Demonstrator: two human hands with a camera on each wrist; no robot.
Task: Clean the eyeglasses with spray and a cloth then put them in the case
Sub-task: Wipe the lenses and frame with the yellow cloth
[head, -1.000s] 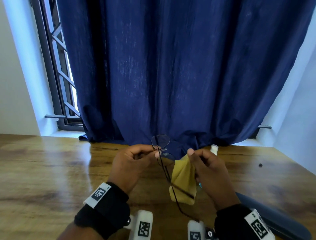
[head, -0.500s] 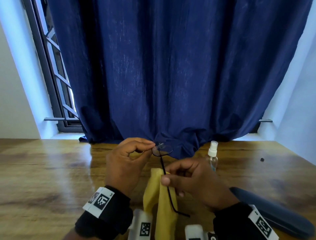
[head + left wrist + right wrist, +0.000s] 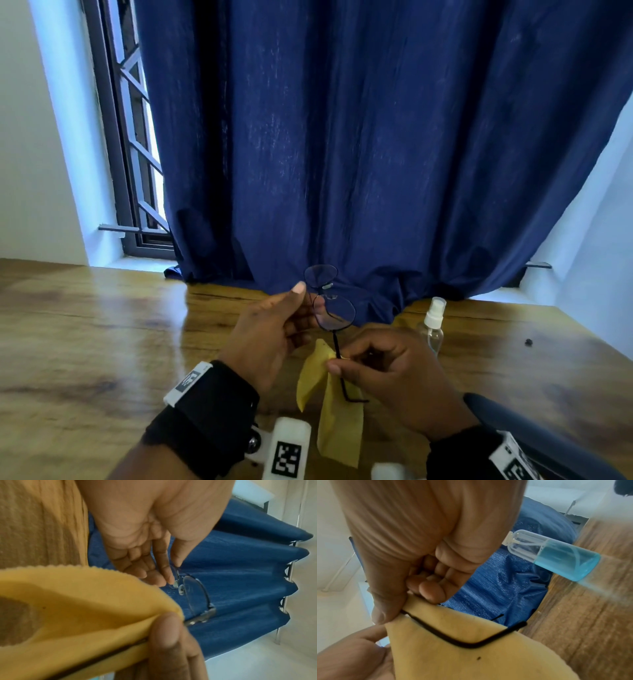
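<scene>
The eyeglasses (image 3: 329, 301) are held up in the air above the wooden table (image 3: 102, 342), in front of the blue curtain (image 3: 376, 137), with one temple arm pointing down toward the person. The left hand (image 3: 270, 334) pinches the frame near the bridge, thumb and forefinger closed on it at about 9 o'clock from the nearer lens. The right hand (image 3: 394, 373) has its thumb and fingers closed on the yellow cloth (image 3: 337, 418), folded around that temple arm, at 6 o'clock from the lenses.

The step in hand looks like wiping the temple arm. To do it well, the left pinch should stay on the metal and off the glass, so no fresh prints land on the lenses. The right hand should draw the cloth along the arm in line with it, lightly, because the thin wire would probably bend under side force.

The spray bottle (image 3: 432, 325) stands on the table at 3 o'clock from the hands, and the dark case (image 3: 534, 435) lies at 4 o'clock.
</scene>
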